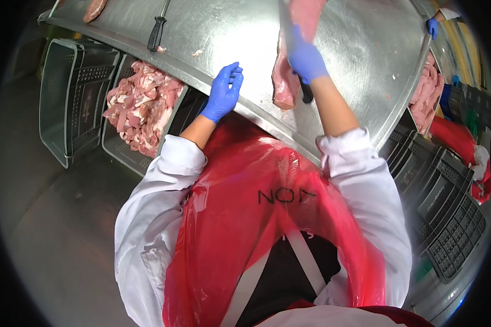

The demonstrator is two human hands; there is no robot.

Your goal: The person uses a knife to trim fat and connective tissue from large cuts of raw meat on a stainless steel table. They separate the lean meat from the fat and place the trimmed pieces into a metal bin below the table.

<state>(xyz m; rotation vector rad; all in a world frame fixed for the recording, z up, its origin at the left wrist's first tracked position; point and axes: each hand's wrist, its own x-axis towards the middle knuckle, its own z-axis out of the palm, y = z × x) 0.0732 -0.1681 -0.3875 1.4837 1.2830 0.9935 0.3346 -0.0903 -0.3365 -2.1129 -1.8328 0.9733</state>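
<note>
We have a long piece of pink meat (pixel 282 73) lying on the metal worktop (pixel 223 32), and our blue-gloved right hand (pixel 308 59) is over it, wrapped around the dark handle of a knife (pixel 286 27) whose blurred blade points away from us along the meat; we cannot tell whether the edge touches it. Our left hand (pixel 223 92), gloved too, is left of the meat, relaxed and grasping nothing, its fingers loosely bent. Farther left of the meat lie a black-handled rod (pixel 157 34) and, beyond the worktop's edge, a grey crate (pixel 110 146) heaped with meat trimmings (pixel 142 109). Well to the right of the meat we see a co-worker's blue-gloved hand (pixel 432 27) at the worktop's rim.
</note>
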